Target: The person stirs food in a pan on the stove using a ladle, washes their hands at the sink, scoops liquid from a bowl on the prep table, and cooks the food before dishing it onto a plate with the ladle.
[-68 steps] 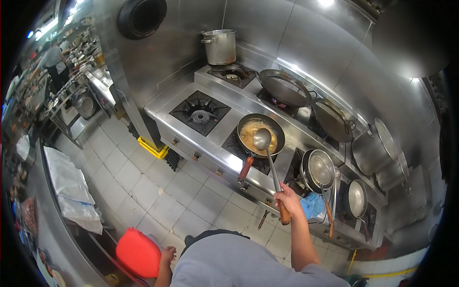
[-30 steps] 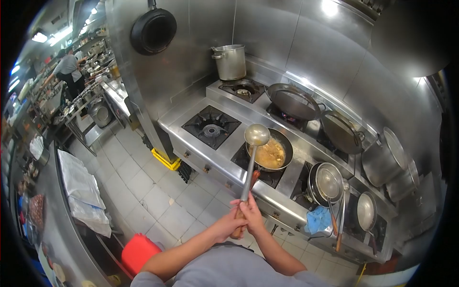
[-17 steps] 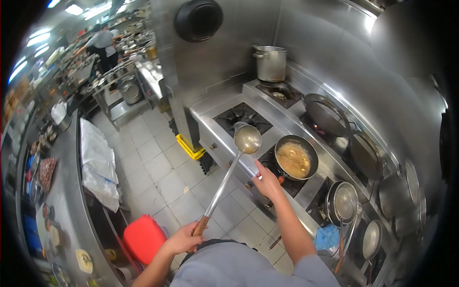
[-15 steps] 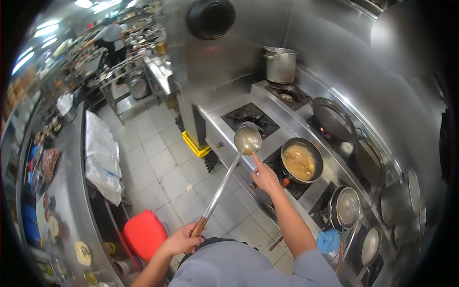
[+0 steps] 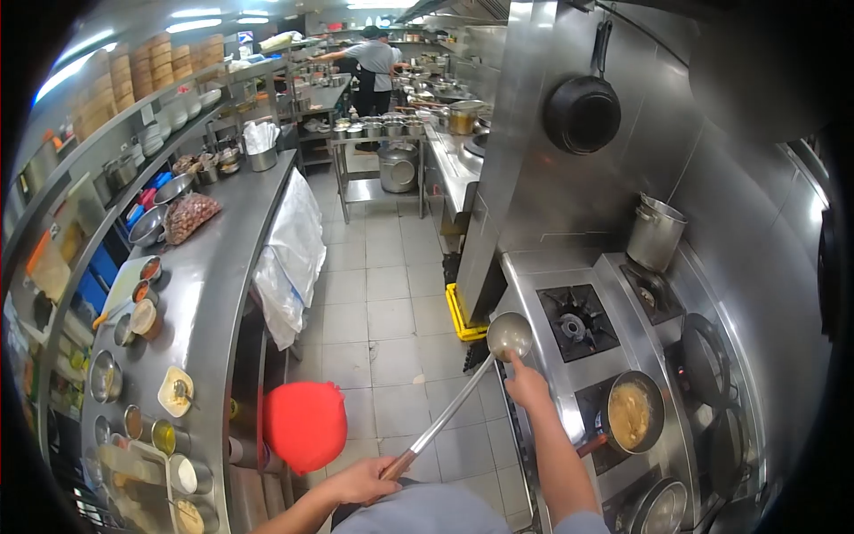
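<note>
We see, below centre: ladle bowl (image 5: 508,331), smooth shiny metal; ladle grip (image 5: 400,465), wood-like, matt | right: stove top (image 5: 570,376), glossy metal; stockpot (image 5: 656,236), duller metal | upper right: hanging pan (image 5: 583,116), matt | left: counter (image 5: 218,276), smooth reflective metal | left of centre: sheeting (image 5: 292,245), crinkled, plastic-looking | lower left: red item (image 5: 305,427), smooth, plastic-looking | centre: floor tiles (image 5: 390,308), dull

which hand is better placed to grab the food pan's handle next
Probably the right hand: it is nearer the pan handle and seems only to touch the ladle bowl. The left hand grips the ladle's wooden handle.
</note>
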Available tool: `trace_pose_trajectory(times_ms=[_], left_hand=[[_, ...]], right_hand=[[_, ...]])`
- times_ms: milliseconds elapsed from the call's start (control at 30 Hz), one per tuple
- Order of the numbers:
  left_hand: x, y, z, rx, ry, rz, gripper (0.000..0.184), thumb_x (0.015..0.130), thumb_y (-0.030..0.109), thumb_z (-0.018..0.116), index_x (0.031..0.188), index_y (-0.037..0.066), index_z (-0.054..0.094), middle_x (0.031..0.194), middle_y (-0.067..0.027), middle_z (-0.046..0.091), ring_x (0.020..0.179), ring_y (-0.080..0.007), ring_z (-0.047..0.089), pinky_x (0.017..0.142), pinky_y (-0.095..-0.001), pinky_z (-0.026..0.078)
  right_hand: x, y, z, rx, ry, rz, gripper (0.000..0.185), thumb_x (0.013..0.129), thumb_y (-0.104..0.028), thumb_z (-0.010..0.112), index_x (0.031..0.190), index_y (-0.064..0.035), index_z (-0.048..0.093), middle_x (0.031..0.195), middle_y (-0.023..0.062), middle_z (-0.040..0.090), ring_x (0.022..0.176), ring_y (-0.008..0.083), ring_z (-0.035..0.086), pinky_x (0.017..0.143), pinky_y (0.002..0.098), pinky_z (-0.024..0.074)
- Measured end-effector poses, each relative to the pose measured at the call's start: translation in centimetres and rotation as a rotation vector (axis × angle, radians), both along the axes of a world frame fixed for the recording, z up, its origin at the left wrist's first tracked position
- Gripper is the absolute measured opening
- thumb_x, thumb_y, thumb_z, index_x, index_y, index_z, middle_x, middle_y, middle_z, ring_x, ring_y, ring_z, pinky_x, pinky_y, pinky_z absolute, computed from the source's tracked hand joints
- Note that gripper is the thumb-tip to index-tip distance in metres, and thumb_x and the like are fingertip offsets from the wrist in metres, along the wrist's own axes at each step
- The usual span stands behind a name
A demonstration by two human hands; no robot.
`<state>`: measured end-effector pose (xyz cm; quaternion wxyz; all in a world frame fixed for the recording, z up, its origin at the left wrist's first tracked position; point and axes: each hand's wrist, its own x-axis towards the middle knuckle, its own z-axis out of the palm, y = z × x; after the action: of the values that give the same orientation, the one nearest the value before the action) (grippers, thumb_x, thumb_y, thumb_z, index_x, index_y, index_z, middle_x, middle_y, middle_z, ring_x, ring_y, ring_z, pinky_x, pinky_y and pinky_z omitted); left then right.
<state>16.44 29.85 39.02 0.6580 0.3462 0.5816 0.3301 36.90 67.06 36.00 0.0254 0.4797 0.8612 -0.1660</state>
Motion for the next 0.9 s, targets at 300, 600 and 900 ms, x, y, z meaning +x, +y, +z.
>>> trace_pose_trajectory(times_ms=[300, 600, 900], left_hand=[[-2.6, -4.1, 1.7, -0.02, -0.032, 0.127, 0.046, 0.091, 0.014, 0.068, 0.134, 0.001, 0.054, 0.078, 0.0001, 0.054, 0.057, -0.0085, 0.052, 0.05, -0.0244, 0.041], [-2.7, -6.6, 3.4, -0.043, -0.011, 0.235, 0.045, 0.09, 0.007, 0.068, 0.133, 0.004, 0.055, 0.082, 0.0008, 0.056, 0.06, -0.0091, 0.055, 0.055, -0.0251, 0.044], [-1.2, -7.6, 0.9, 0.067, -0.088, 0.385, 0.043, 0.09, 0.003, 0.066, 0.131, 0.003, 0.054, 0.082, 0.0012, 0.056, 0.063, -0.009, 0.057, 0.057, -0.0233, 0.047]], right_hand=[[0.1, -10.0, 19.1, -0.967, 1.251, 0.456, 0.056, 0.091, -0.005, 0.065, 0.145, -0.0019, 0.051, 0.152, 0.0127, 0.042, 0.139, 0.0291, 0.046, 0.11, 0.0396, 0.0401], [2.1, -18.4, 30.8, -1.428, 0.913, 1.036, 0.049, 0.097, -0.004, 0.059, 0.145, -0.0103, 0.05, 0.154, 0.0222, 0.037, 0.141, 0.0366, 0.043, 0.113, 0.0474, 0.0385], [0.4, -25.2, 28.4, -1.015, 1.64, 0.878, 0.029, 0.092, -0.01, 0.066, 0.119, -0.003, 0.069, 0.126, 0.0123, 0.062, 0.118, 0.0204, 0.059, 0.101, 0.0306, 0.0482]])
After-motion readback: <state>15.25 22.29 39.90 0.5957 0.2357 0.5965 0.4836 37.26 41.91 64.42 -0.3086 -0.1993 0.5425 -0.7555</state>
